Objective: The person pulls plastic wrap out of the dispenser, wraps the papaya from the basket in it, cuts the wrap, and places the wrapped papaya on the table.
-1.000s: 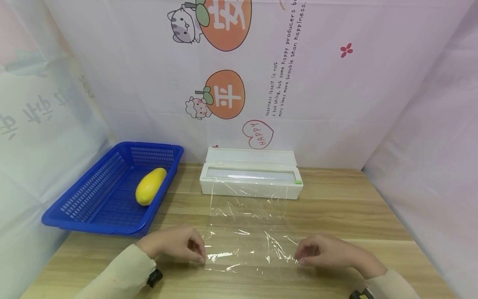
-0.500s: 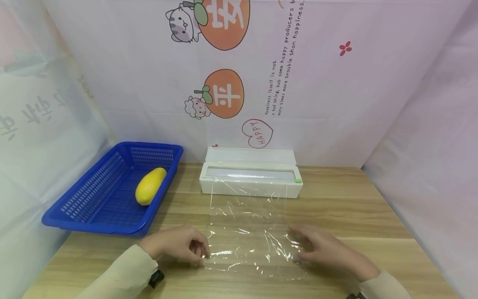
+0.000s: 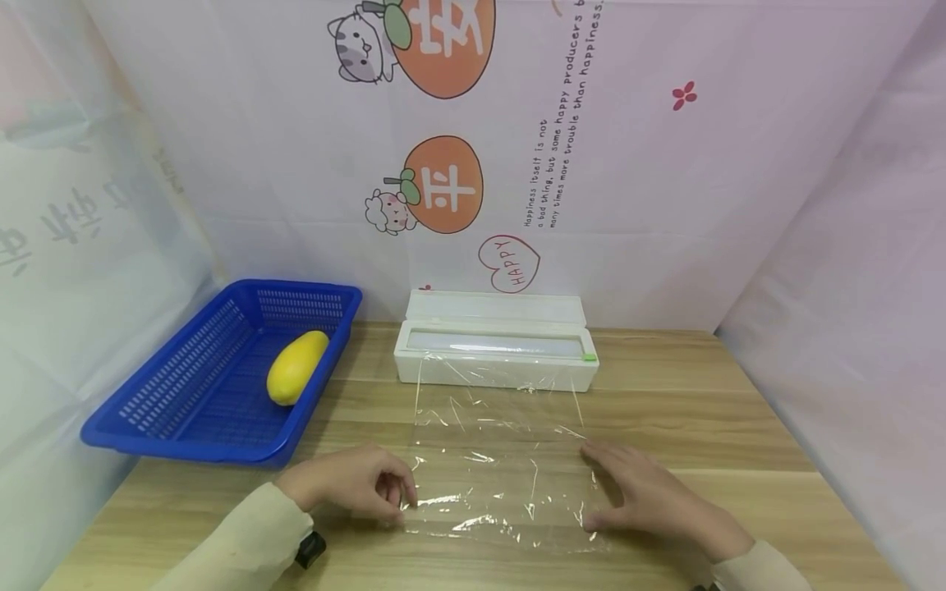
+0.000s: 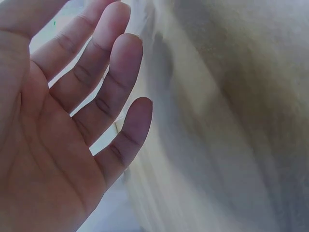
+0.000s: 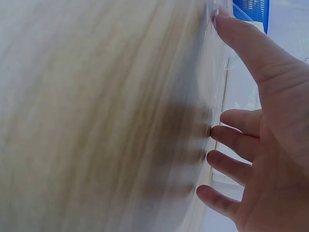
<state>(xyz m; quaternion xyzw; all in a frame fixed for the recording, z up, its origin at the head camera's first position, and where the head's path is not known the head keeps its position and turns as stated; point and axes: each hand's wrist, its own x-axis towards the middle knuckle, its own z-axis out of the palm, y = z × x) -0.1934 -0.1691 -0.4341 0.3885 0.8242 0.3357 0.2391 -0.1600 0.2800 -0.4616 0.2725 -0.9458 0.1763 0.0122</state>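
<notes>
A sheet of clear plastic wrap [image 3: 502, 484] runs from a white wrap dispenser [image 3: 495, 373] toward me over the wooden table, with shiny creases across it. My left hand [image 3: 353, 483] pinches its near left corner with curled fingers; in the left wrist view, the thumb and index tips lie outside the picture. On the opposite edge, my right hand [image 3: 654, 497] has its thumb and fingers spread apart, the thumb tip at the near right corner and the fingertips higher up the edge. The right wrist view shows the thumb [image 5: 246, 43] against the film.
A blue plastic basket [image 3: 199, 450] stands at the left with a yellow lemon-like fruit [image 3: 297, 368] inside. The dispenser's lid [image 3: 495, 309] is raised, close to the printed back curtain [image 3: 628, 271]. White cloth also borders both sides of the table.
My right hand has gone from pinching the wrap's right corner to fingers spread along that edge. The film's right side has shifted slightly outward. My left hand has stayed nearly still.
</notes>
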